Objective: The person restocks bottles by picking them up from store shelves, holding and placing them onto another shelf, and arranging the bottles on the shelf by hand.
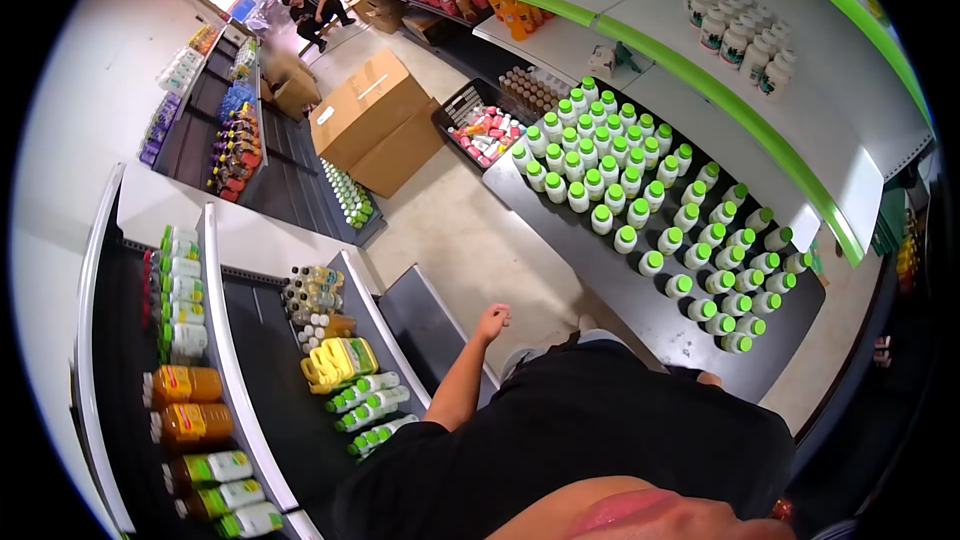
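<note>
My left hand [493,322] hangs over the floor beside the dark low shelf, its fingers curled in, with nothing visible in it. Only a small part of my right hand [708,378] shows, at the near edge of the dark shelf board [620,290]; its fingers are hidden, and a dark shape lies beside it. Many white bottles with green caps [637,212] stand upright in rows on that board. Above them, a green-edged shelf [700,90] holds white jars [735,40].
Large cardboard boxes [375,120] stand on the floor ahead, beside a black crate [485,130] of pink and white bottles. Stocked shelves [240,370] line the left, with yellow jugs [340,362] and juice bottles [190,422]. A seated person [315,15] is near the far window.
</note>
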The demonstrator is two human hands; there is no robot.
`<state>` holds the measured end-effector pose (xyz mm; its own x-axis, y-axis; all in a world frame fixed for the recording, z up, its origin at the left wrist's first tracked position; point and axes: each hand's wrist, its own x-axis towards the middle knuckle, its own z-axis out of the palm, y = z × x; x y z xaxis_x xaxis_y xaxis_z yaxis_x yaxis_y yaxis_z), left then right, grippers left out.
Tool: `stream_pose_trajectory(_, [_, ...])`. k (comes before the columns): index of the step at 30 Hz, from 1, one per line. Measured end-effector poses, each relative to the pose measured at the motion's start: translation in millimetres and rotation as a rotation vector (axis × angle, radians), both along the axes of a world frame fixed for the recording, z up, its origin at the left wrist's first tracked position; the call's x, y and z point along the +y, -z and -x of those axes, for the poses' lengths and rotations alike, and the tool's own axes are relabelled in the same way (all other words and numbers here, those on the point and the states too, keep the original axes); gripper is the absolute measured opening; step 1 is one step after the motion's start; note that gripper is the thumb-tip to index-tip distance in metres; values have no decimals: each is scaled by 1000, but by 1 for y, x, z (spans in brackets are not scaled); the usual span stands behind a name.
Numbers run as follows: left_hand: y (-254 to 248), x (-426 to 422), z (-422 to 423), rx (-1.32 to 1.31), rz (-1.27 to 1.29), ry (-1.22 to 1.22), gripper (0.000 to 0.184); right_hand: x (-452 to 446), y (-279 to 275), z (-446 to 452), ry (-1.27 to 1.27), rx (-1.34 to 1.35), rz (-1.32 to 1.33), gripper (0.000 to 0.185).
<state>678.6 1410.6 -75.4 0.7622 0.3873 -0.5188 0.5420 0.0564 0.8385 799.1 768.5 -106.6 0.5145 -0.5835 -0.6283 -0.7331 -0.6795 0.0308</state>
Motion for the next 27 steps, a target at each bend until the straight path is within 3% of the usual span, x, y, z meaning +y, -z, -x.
stream_pose_trajectory(5, [19, 63, 23, 247, 103, 0, 28, 90, 13, -32, 60, -196, -19, 39])
stream_pose_trajectory(7, [55, 92, 51, 327, 127, 113, 32, 150, -16, -54, 416, -276, 45, 42])
stream_pose_trajectory(9, [53, 115, 70, 588, 73, 267, 33, 197, -22, -69, 456, -324, 131, 45])
stream_pose_trajectory(14, [49, 223, 69, 535, -30, 374, 35, 322, -38, -88, 355, -297, 113, 54])
stream_pose_trajectory(17, [50, 276, 54, 473, -33, 220, 28, 400, -55, -97, 242, -261, 84, 59])
stream_pose_trajectory(18, [56, 298, 46, 399, 173, -19, 27, 423, -51, -100, 192, -276, 71, 62])
stream_pose_trajectory(20, [41, 336, 23, 430, 208, -158, 27, 462, -30, -115, 112, -242, 17, 71])
stream_pose_trajectory(23, [32, 387, -5, 504, 81, 2, 27, 529, -52, -130, -128, -79, -104, 94])
stream_pose_trajectory(27, [32, 432, -47, 572, 85, 102, 29, 575, -39, -137, -191, -58, -152, 99])
